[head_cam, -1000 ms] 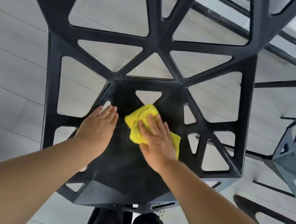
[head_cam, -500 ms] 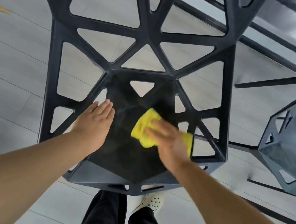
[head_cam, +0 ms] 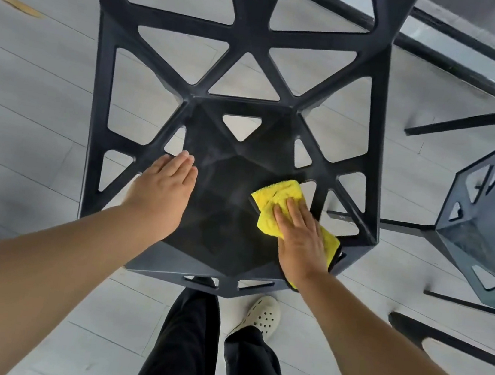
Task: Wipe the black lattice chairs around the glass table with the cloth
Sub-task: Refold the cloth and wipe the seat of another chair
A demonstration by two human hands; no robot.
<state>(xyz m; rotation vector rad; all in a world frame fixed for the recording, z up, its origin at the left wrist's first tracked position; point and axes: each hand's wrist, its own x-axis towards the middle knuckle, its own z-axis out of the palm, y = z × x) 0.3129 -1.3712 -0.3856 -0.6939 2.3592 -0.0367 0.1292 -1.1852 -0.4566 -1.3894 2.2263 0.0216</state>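
Right hand, fingers flat, pressing yellow cloth on chair seat, right edge. Left hand, fingers extended, bracing seat's left side. Risk: cloth snagging in lattice openings or sliding off edge.

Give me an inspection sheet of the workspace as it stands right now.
Surface: chair seat, dark, faintly streaked.
Job's things: yellow cloth flat on the seat's right side; second chair at right.
Clutter: nothing seen.
Grippers: left hand flat on the seat's left edge, holding nothing; right hand pressed flat on the cloth.
Cables: nothing seen.
Surroundings: pale plank floor; table edge top right; black trousers and pale shoe below.
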